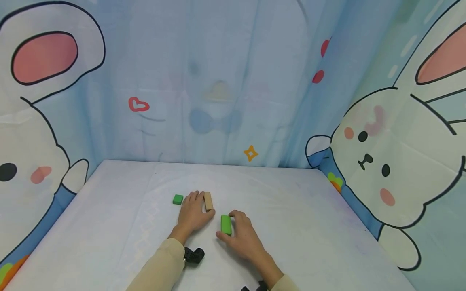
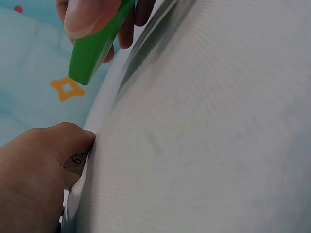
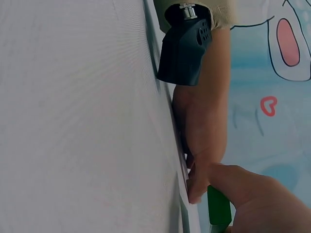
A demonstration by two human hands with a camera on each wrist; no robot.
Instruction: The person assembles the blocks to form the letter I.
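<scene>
A light wooden block (image 1: 208,201) lies on the white cloth, with the thumb and index finger of my left hand (image 1: 193,214) about it. Dark curved markings show on the wooden block's end (image 2: 76,164) behind the thumb in the left wrist view. My right hand (image 1: 244,238) pinches a bright green block (image 1: 226,224) between thumb and fingers, and the left wrist view has this green block (image 2: 92,56) held just above the cloth. A smaller green block (image 1: 178,199) lies left of my left fingers.
White cloth covers the table (image 1: 309,218). A blue curtain (image 1: 225,81) with cartoon rabbits hangs behind and at the sides. A black wrist camera (image 1: 194,255) is strapped at the left sleeve (image 1: 158,264).
</scene>
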